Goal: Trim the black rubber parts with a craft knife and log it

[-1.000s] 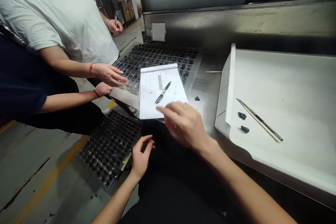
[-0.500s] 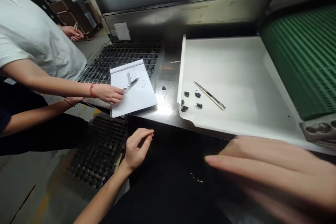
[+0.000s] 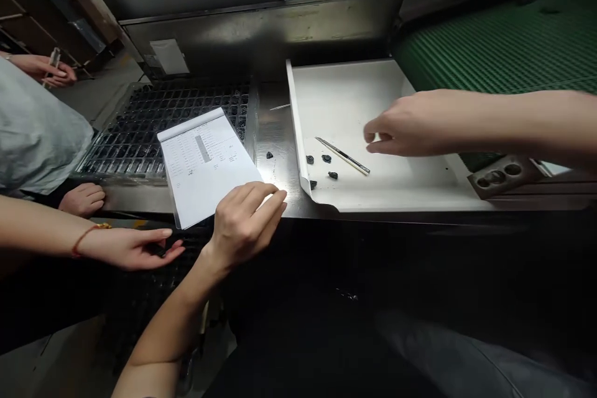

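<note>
My left hand (image 3: 247,217) is beside the lower right corner of a white paper pad (image 3: 219,165). Its thumb and index finger come together in a pinch; whatever may be between the tips is hidden. Above the white tray (image 3: 345,84), my right hand (image 3: 396,127) is slightly blurred, fingers loosely curled with a small gap to the thumb and nothing visible between them. Left of it in the tray lies a slim cutter knife (image 3: 342,155). Close to the knife are several small black parts (image 3: 333,175).
A clear compartment tray (image 3: 121,130) full of dark parts lies under the pad. One black piece (image 3: 269,155) sits on the metal bench (image 3: 275,130). To the right runs a green ribbed belt (image 3: 489,50). A co-worker's hand (image 3: 135,247) reaches in at left.
My right hand has swung from the lower right up over the white tray. My left hand has risen to the pad's edge. The co-worker's hand has left the pad, and the pen there is gone.
</note>
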The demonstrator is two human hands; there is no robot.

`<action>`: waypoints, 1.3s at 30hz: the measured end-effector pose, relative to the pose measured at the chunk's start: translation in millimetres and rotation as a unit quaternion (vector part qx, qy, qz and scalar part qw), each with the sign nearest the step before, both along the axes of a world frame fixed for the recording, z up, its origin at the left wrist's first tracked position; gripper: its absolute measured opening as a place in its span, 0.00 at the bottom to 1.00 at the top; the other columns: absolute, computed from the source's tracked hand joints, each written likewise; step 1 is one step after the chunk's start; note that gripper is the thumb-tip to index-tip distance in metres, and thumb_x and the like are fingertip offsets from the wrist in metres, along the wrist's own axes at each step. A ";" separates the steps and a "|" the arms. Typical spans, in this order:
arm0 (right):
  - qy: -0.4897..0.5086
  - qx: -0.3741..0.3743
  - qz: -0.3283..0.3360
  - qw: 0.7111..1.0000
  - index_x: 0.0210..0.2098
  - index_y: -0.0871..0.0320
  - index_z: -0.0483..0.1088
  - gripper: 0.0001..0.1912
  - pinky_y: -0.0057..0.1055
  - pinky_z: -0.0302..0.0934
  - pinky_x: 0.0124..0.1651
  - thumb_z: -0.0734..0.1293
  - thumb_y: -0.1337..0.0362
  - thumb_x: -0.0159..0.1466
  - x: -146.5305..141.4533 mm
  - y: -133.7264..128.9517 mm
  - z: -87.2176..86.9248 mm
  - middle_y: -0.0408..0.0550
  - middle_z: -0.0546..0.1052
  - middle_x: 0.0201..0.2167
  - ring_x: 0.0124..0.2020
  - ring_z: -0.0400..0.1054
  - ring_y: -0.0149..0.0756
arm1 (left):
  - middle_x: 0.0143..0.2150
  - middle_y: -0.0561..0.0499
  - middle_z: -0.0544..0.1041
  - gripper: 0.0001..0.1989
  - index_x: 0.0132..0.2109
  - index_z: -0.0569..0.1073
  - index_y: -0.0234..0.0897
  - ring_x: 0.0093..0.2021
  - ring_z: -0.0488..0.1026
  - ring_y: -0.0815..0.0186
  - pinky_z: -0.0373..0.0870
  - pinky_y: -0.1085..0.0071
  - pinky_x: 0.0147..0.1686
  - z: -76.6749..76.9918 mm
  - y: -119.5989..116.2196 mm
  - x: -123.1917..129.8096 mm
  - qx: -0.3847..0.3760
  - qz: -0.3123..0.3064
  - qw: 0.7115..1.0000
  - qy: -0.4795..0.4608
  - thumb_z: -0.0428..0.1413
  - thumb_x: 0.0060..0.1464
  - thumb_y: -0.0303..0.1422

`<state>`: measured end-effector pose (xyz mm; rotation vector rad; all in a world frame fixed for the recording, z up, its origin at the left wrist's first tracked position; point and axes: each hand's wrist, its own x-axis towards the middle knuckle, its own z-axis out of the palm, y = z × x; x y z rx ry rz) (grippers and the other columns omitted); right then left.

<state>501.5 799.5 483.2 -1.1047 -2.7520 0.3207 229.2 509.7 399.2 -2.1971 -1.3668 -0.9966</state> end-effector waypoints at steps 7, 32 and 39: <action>-0.217 -0.084 -0.073 0.970 0.45 0.58 0.82 0.16 0.43 0.62 0.44 0.77 0.50 0.71 -51.5 -7.1 -60.5 0.57 0.76 0.38 0.43 0.71 0.56 | 0.44 0.43 0.85 0.12 0.56 0.80 0.33 0.42 0.84 0.58 0.80 0.64 0.42 -24.4 -8.2 -1.4 0.013 -0.070 0.995 -0.063 0.64 0.68 0.21; 0.473 -0.021 -0.158 0.867 0.40 0.52 0.77 0.08 0.39 0.72 0.37 0.78 0.57 0.66 46.0 -169.9 -36.9 0.44 0.81 0.34 0.33 0.78 0.45 | 0.52 0.39 0.83 0.27 0.54 0.83 0.39 0.53 0.77 0.42 0.70 0.54 0.55 25.4 260.6 97.8 -0.525 -0.094 0.789 0.304 0.74 0.46 0.41; 0.396 -0.039 -0.183 0.899 0.38 0.39 0.80 0.13 0.59 0.71 0.37 0.76 0.41 0.68 66.1 -150.9 -65.5 0.50 0.83 0.38 0.37 0.79 0.61 | 0.32 0.47 0.77 0.14 0.27 0.76 0.38 0.38 0.74 0.51 0.71 0.56 0.43 12.3 251.9 104.7 -0.520 -0.104 0.847 0.026 0.65 0.34 0.16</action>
